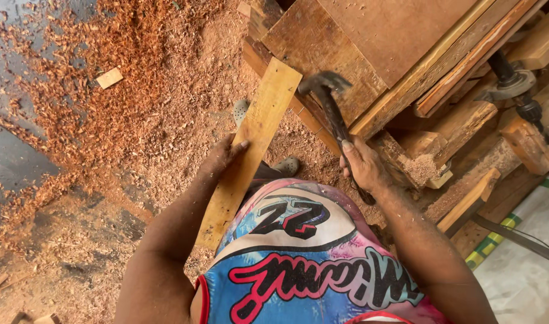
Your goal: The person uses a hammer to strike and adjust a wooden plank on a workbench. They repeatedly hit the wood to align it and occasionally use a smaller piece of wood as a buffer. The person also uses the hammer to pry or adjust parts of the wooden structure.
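My left hand [223, 157] grips the edge of a pale yellow wooden plank [256, 129], which slants from near my waist up towards a stack of timber. Around the dark handle of a claw hammer [329, 99] my right hand [364, 165] is closed, and the hammer's head is raised just right of the plank's upper end. The head is blurred. Below both hands my colourful sleeveless shirt [310, 258] fills the bottom of the view.
Reddish wooden boards and blocks [406, 54] are stacked at the upper right, with a metal clamp [514, 84] among them. Sawdust and shavings [118, 108] cover the floor at left. A small wood offcut [110, 77] lies there. My sandalled feet [286, 165] show behind the plank.
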